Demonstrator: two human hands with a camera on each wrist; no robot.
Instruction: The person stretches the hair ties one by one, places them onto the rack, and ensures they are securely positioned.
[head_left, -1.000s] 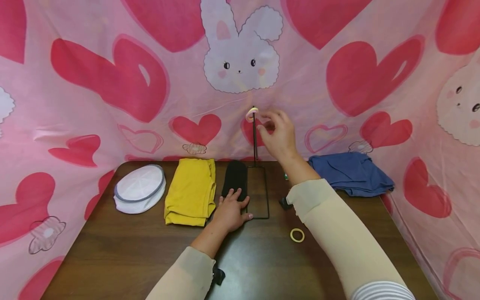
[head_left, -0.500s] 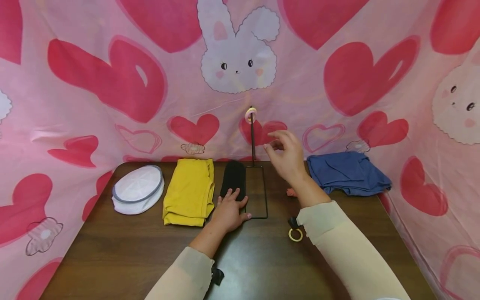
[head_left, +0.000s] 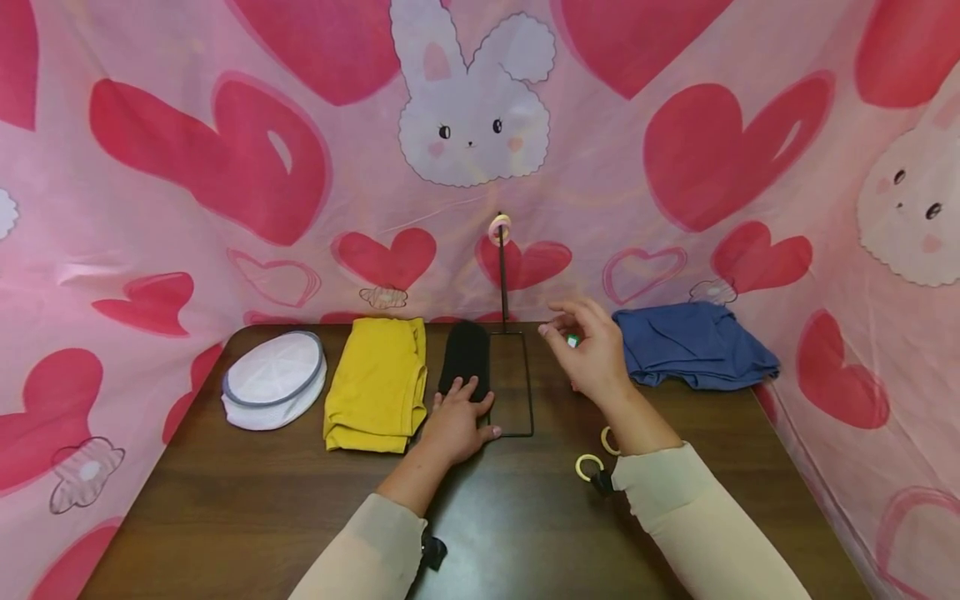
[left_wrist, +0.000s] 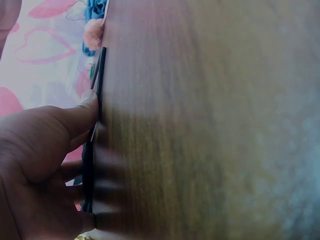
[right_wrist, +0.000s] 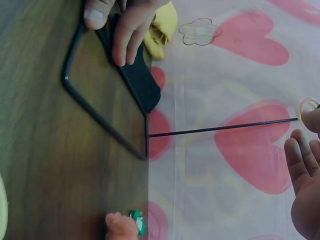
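Observation:
My left hand point(head_left: 456, 423) lies with its fingers spread on a long black flat piece with a rounded end point(head_left: 467, 354). Its thumb reaches the base of a black wire stand point(head_left: 528, 375). From that base rises a thin post point(head_left: 503, 279), carrying pale yellow and pink rings point(head_left: 499, 229) at its top. My right hand point(head_left: 592, 350) hovers to the right of the stand, fingers loosely bent and holding nothing. In the right wrist view its fingers appear near the post's top, overlapping the rings point(right_wrist: 308, 105). Two yellow rings point(head_left: 588, 467) lie below the right hand, one partly hidden by the wrist.
A folded yellow cloth point(head_left: 375, 383) and a white round hat-like thing with a grey edge point(head_left: 273, 371) are at the left. Folded blue cloth point(head_left: 693, 346) is at the back right. A fluffy peach thing point(right_wrist: 121, 226) and a green item point(right_wrist: 137, 221) sit near the back edge.
My right hand has drawn down and to the right, away from the rings at the post's top, which stay there. The left hand has kept its place on the black piece.

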